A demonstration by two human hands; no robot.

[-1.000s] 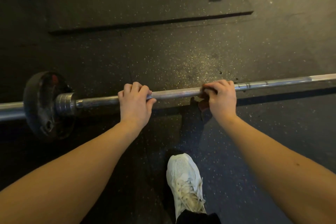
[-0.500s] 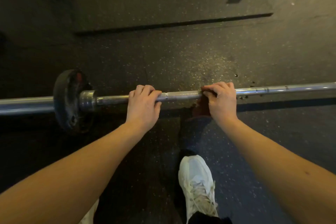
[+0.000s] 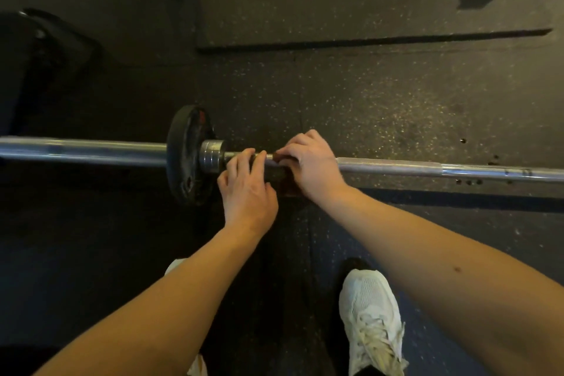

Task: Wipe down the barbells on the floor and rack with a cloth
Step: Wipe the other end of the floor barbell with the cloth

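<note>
Barbell point(image 3: 427, 166), judged heavy, stiff, slippery: shaft gripped by left hand point(image 3: 247, 185) nr plate point(image 3: 184, 159), cloth point(image 3: 276, 173) clenched round it by right hand point(image 3: 311, 162).

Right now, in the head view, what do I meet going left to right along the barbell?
Thick end of the barbell → weight plate → metal collar → left hand → cloth showing between the hands → right hand → thin bar.
</note>
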